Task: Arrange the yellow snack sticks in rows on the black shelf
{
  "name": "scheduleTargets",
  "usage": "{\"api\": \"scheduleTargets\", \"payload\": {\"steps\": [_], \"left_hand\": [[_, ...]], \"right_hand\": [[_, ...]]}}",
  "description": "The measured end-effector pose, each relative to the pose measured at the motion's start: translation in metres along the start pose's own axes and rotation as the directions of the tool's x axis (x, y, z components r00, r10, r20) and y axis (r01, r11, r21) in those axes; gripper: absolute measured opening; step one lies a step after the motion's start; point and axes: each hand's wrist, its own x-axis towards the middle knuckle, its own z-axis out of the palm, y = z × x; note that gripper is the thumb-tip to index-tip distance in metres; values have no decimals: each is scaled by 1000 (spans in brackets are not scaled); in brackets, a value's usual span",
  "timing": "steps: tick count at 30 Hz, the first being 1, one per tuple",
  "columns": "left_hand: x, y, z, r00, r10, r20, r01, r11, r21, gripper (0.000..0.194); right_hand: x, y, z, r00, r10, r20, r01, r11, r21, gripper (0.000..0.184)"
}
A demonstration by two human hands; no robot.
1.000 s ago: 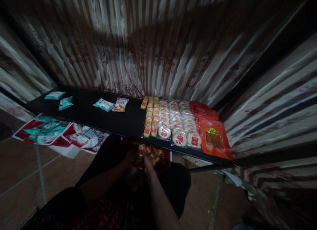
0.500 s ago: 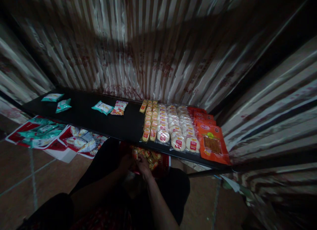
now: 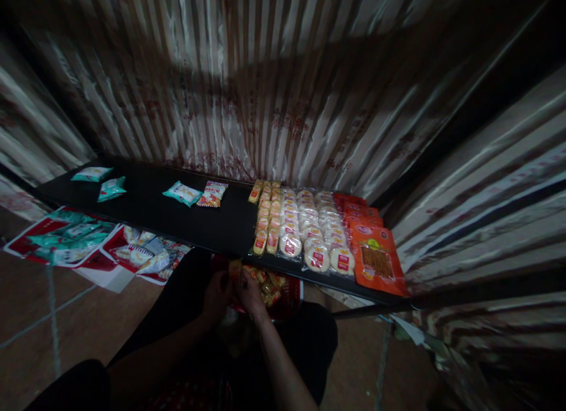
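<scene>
From my remote seat, the view looks down on my two hands, close together just below the near edge of a long black surface [image 3: 145, 219]. A small yellow wrapped sweet [image 3: 234, 269] stands between them, just above the fingertips, its long axis running roughly upright towards that edge. It sits about midway between my left grip [image 3: 216, 296] and my right grip [image 3: 250, 296], perhaps slightly nearer the right. Both grips look curled inward and closed, but the light is too poor to show which one clenches the sweet, or whether both do.

Just beyond my right grip, under the surface's near edge, a red printed bag [image 3: 289, 299] holds a heap of gold-wrapped sweets [image 3: 267, 287].

On the surface, towards its far right end, lie a block of yellow wrapped cakes [image 3: 260, 243], clear packs of round pale rice crackers [image 3: 317, 259] and a flat orange packet [image 3: 377, 260]. Teal-and-white sachets [image 3: 183, 193] and a red-and-white sachet [image 3: 212, 194] lie towards its left end. Printed red sheets [image 3: 104, 262] lie on the tiled floor [image 3: 57, 322] below its left side, and a striped cream curtain [image 3: 247, 92] hangs behind it.
</scene>
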Motion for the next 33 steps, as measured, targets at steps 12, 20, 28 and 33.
{"api": "scheduleTargets", "payload": {"steps": [12,20,28,33], "left_hand": [[22,27,-15,986,144,-85,-152,983,-100,33],[56,60,-15,987,135,-88,-150,966,-211,24],[88,69,-14,987,144,-68,-155,969,-191,24],[113,67,-8,989,135,-56,-143,973,-182,23]], "right_hand": [[2,-41,14,963,-268,20,262,918,-298,41],[23,-71,23,868,-494,40,400,650,-646,41],[49,-75,35,851,-525,-20,397,668,-630,46],[71,-74,43,852,-522,-45,388,687,-615,47]]}}
